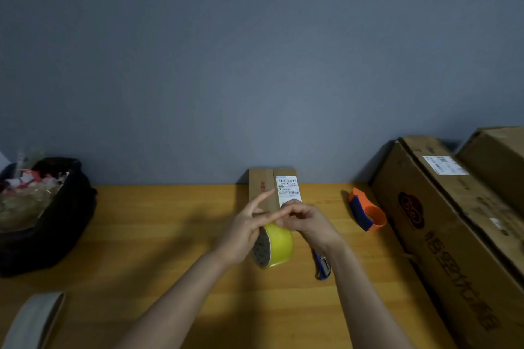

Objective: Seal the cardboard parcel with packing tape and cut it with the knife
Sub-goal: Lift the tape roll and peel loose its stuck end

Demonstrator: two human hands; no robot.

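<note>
Head view: yellow tape roll [279, 244] upright, brown labelled parcel [262, 188] behind.

The tape roll [279, 244] is bright yellow with a dark, dotted core. The parcel [268, 188] is brown cardboard with a white barcoded label [287, 188] and red print. The knife [322, 266] is blue. At right, the dispenser [367, 214] is orange and blue. The table [158, 229] is golden wood.

From my remote feed: a wooden table [141, 235] carries a cardboard parcel [262, 190], blue knife [323, 268], orange tape dispenser [365, 214], black bag [48, 224], large boxes [442, 235] — and a pale tape roll [34, 320].
</note>
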